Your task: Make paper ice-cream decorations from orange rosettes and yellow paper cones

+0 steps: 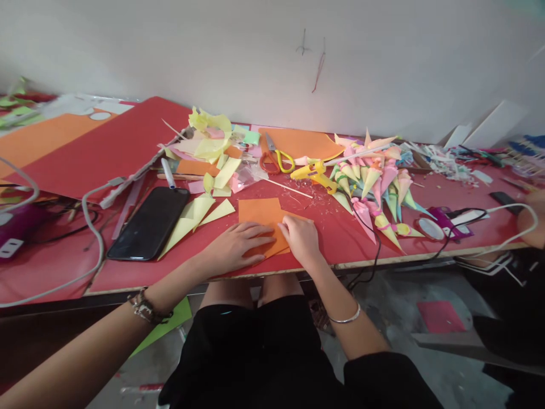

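Folded orange paper (259,211) lies near the front edge of the red table, in front of me. My left hand (240,243) rests flat across its left part, fingers stretched out. Curled over its right side is my right hand (301,238), with fingers closed and the thumb toward the paper; an orange corner sticks out behind the knuckles. The fingertips of that hand are partly hidden. To the left of my left hand lie pale yellow paper pieces (187,224) and a black phone (150,222).
Behind the paper are scissors (276,159), a yellow glue gun (315,175) and a heap of pastel paper cones (374,176). A white marker (168,173) lies near the phone. Cables cross both sides of the red table (238,267). At far right is another person's arm (532,218).
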`<state>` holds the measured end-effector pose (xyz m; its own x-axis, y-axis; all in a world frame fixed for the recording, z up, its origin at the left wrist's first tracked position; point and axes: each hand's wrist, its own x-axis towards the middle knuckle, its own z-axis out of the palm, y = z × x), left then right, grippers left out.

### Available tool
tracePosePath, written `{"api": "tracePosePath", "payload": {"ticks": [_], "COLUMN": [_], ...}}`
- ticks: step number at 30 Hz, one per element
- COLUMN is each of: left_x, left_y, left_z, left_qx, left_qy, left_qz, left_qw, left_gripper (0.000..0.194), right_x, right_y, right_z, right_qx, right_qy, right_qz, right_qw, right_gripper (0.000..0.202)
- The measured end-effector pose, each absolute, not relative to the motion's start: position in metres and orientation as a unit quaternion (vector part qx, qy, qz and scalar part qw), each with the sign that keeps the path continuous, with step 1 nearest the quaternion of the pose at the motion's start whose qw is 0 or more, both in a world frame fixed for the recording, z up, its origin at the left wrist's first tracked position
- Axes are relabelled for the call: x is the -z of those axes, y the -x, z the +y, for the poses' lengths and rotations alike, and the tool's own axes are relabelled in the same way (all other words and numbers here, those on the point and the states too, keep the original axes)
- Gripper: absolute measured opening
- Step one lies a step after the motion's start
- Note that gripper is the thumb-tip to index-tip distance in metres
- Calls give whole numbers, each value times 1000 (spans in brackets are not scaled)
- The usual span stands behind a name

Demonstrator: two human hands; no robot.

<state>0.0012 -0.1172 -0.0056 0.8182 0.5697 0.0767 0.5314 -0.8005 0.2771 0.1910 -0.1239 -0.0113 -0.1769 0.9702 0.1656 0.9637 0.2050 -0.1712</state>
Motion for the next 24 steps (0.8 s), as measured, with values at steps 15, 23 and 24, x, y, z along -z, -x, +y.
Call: {"api": "tracePosePath", "payload": {"ticks": [15,23,24], "left_x": [2,3,4], "left_y": [1,4,4], "left_z": [-116,-114,-114], "left_qx": [-39,-26,-24], "left_qy": [-947,-949,-950], "left_qz": [296,288,285], "left_qw": [119,125,125], "left_gripper": [48,52,53], "right_x": [12,12,12], "right_y": [-191,-191,-191], "right_z": [-124,-124,-124], "right_qx": [1,-4,-5], "right_qy": [630,632,632], "right_qz": [-770,-769,-769], "right_qw": [102,98,99], "right_gripper": [18,19,18]}}
